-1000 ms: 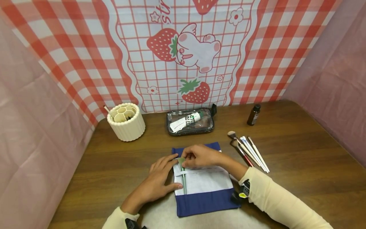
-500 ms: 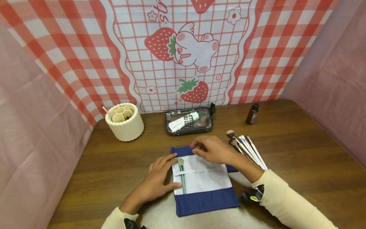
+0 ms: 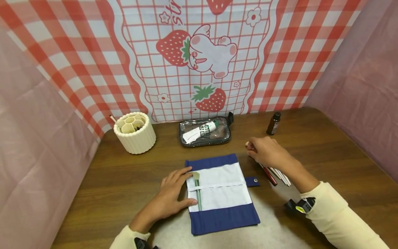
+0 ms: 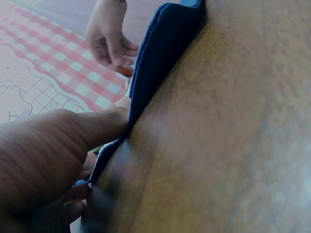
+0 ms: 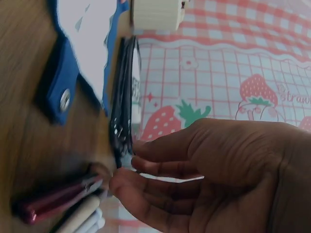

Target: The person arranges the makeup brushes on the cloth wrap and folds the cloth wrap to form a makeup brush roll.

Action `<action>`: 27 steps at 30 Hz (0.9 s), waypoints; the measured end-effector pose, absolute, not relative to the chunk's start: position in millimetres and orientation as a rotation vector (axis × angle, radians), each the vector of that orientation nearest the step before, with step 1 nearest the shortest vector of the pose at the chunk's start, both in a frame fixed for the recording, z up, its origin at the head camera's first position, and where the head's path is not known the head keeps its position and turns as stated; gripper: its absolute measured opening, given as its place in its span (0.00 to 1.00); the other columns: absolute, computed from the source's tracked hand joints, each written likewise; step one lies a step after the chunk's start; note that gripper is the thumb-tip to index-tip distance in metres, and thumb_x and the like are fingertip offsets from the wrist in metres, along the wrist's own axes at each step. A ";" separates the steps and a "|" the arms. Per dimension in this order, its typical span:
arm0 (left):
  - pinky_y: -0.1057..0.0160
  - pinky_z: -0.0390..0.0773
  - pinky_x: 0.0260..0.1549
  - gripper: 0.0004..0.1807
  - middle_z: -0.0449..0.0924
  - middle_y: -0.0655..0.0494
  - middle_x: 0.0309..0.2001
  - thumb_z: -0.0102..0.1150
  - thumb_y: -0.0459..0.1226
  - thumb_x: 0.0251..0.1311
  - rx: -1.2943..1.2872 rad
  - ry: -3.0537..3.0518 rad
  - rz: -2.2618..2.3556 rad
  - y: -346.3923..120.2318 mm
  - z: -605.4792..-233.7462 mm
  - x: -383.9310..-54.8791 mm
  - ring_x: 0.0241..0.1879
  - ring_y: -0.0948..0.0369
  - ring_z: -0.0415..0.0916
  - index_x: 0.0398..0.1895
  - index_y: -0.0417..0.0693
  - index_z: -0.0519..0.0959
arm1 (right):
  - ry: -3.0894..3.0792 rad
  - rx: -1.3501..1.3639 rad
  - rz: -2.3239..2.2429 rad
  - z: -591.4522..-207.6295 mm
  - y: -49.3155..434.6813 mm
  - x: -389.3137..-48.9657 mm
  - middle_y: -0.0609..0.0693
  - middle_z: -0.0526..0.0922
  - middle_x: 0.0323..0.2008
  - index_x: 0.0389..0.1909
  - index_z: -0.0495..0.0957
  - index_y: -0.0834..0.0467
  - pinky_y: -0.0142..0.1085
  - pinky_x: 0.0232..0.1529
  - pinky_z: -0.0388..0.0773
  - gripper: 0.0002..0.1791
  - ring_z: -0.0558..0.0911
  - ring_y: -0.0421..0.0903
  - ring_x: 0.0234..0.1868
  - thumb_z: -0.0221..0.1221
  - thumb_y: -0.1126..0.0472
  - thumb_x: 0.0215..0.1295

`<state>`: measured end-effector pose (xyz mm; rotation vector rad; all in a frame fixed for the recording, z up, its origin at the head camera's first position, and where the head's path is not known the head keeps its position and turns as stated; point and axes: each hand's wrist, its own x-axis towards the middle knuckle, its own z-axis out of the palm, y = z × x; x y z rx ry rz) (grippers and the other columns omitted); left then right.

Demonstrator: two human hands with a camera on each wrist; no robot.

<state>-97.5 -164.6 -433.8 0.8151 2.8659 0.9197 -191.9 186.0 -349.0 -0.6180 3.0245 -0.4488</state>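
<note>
A navy and white fabric brush roll (image 3: 222, 174) lies unfolded on the table, its snap tab (image 3: 252, 181) out to the right. Tucked under the strap on its left side is a green makeup brush (image 3: 199, 195). My left hand (image 3: 171, 190) rests along the roll's left edge, thumb and fingertips on the fabric. Farther right, my right hand (image 3: 268, 152) hovers over several loose makeup brushes and covers their heads. The right wrist view shows its fingers loosely bent near a red-handled brush (image 5: 60, 199) and pale-handled brushes (image 5: 80, 216), with nothing visible between them.
Behind the roll lies a clear black-edged pouch (image 3: 222, 136) with a white tube inside. A cream ribbed organizer cup (image 3: 136, 140) stands at back left, a small dark bottle (image 3: 273, 124) at back right. Patterned cloth (image 3: 211, 100) hangs behind the table.
My right hand has left the green brush and moved right, across the roll to above the loose brushes. The green brush stays under the strap. My left hand has barely moved.
</note>
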 end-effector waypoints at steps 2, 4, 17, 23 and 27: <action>0.39 0.54 0.64 0.48 0.56 0.54 0.77 0.71 0.57 0.54 0.818 2.868 0.920 -164.6 -433.6 -97.5 0.74 0.50 0.51 0.74 0.45 0.65 | 3.017 -0.595 -0.419 -349.1 191.7 -191.7 0.46 0.79 0.27 0.36 0.79 0.56 0.43 0.28 0.73 0.06 0.75 0.45 0.26 0.67 0.60 0.63; 0.38 0.54 0.64 0.48 0.56 0.54 0.77 0.71 0.57 0.54 0.817 2.869 0.918 -164.6 -433.4 -97.4 0.74 0.50 0.50 0.74 0.46 0.65 | 3.008 -0.566 -0.394 -349.9 195.8 -191.3 0.46 0.78 0.25 0.34 0.78 0.56 0.43 0.26 0.71 0.07 0.75 0.46 0.25 0.67 0.59 0.63; 0.38 0.54 0.64 0.48 0.55 0.54 0.77 0.71 0.57 0.54 0.834 2.871 0.922 -164.6 -433.4 -96.8 0.74 0.49 0.50 0.74 0.46 0.64 | 3.056 -0.630 -0.293 -368.4 201.0 -185.8 0.48 0.77 0.24 0.34 0.74 0.54 0.49 0.26 0.74 0.14 0.78 0.50 0.24 0.72 0.57 0.58; 0.38 0.54 0.64 0.48 0.55 0.54 0.77 0.70 0.58 0.54 0.831 2.868 0.926 -164.7 -433.5 -96.6 0.74 0.49 0.50 0.74 0.46 0.64 | 3.035 -0.594 -0.323 -370.0 198.3 -185.3 0.49 0.80 0.27 0.38 0.76 0.55 0.48 0.28 0.75 0.15 0.78 0.50 0.26 0.72 0.57 0.57; 0.38 0.54 0.64 0.48 0.55 0.54 0.77 0.70 0.58 0.54 0.830 2.869 0.923 -164.9 -433.7 -96.5 0.74 0.49 0.50 0.74 0.46 0.64 | 3.028 -0.547 -0.417 -368.8 196.0 -186.3 0.50 0.81 0.28 0.43 0.77 0.58 0.44 0.27 0.74 0.15 0.77 0.48 0.25 0.70 0.58 0.59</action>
